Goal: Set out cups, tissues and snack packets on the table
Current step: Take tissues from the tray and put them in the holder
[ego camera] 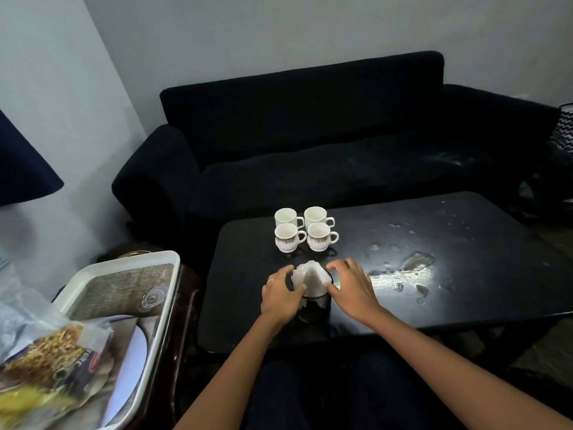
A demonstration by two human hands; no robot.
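We have both hands around the tissues [311, 278] in their black mesh holder [313, 302] at the near table [465, 305] edge: left hand [280, 294] pinching the tissues, right hand [352, 285] open against the rim. Spilled water [409, 273] lies just right; a nudge could soak them. The cups [305, 229] stand beyond.

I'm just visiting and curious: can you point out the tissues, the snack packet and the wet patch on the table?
tissues [311, 275]: head view, on the white folded peak.
snack packet [46, 352]: head view, on its printed front.
wet patch [406, 274]: head view, on the shiny puddle's middle.
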